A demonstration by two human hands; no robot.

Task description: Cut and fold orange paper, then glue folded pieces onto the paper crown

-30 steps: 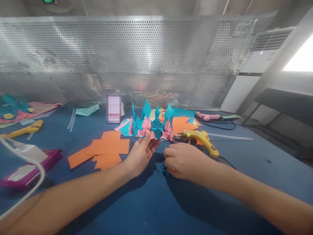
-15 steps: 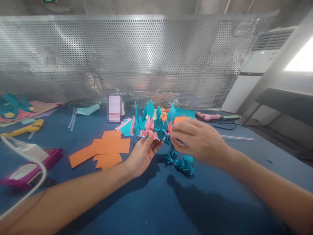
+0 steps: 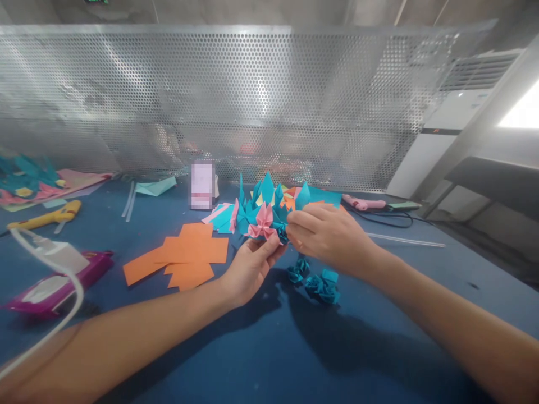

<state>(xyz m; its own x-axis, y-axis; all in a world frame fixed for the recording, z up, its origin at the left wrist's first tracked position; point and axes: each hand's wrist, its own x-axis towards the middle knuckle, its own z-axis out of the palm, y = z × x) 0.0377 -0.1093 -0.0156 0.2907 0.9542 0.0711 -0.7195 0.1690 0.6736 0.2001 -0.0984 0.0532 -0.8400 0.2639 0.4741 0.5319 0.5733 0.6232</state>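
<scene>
A folded-paper piece with teal points and pink flowers [image 3: 263,222] is held above the blue table. My left hand [image 3: 251,268] grips its lower edge, thumb in front below the pink flower. At its right side my right hand [image 3: 322,233] is closed, fingertips pinched against a small dark teal paper flower [image 3: 283,231]; part of that flower is hidden by the fingers. Under my right hand, several crumpled teal paper flowers [image 3: 322,287] lie on the table.
Orange paper sheets [image 3: 191,249] lie left of my left hand. Farther left are a yellow glue gun [image 3: 54,216], a magenta packet [image 3: 63,289] and a white cable. A pink glue gun [image 3: 364,203] and a clear stick [image 3: 406,241] are at the right. A perforated metal panel [image 3: 210,84] stands behind.
My right hand has moved slightly left and in against the paper piece, bringing the dark teal flower nearer the pink one. The whole view has shifted a little.
</scene>
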